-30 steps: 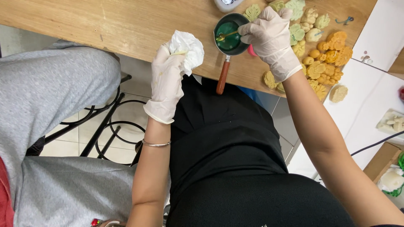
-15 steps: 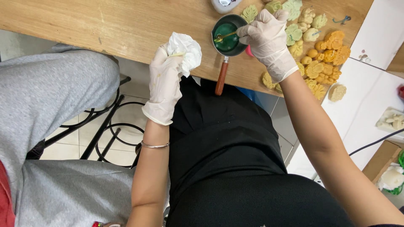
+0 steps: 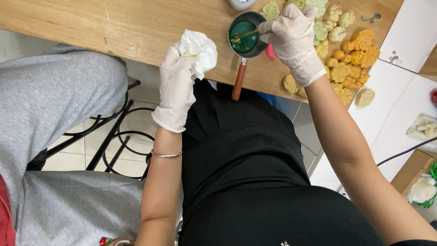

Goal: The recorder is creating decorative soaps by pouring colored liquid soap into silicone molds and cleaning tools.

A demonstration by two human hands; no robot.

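Observation:
My left hand (image 3: 175,84), in a white glove, grips a crumpled white tissue (image 3: 199,46) at the near edge of the wooden table (image 3: 91,23). My gloved right hand (image 3: 293,38) holds a thin gold stick (image 3: 243,35) whose tip rests in a small dark pan (image 3: 246,38) filled with green liquid. The pan's brown wooden handle (image 3: 238,82) points toward me, past the table edge. A pink object (image 3: 270,51) shows just under my right hand.
Several green, yellow and orange moulded flower and leaf shapes (image 3: 353,50) lie on the table beside my right hand. A person in grey clothing (image 3: 54,105) sits at my left. Black metal stool frame (image 3: 111,146) stands below. White surface (image 3: 409,91) to the right.
The pan and my right hand sit slightly nearer the table's far side in view; my right hand keeps the stick in the green liquid. My left hand stays on the tissue.

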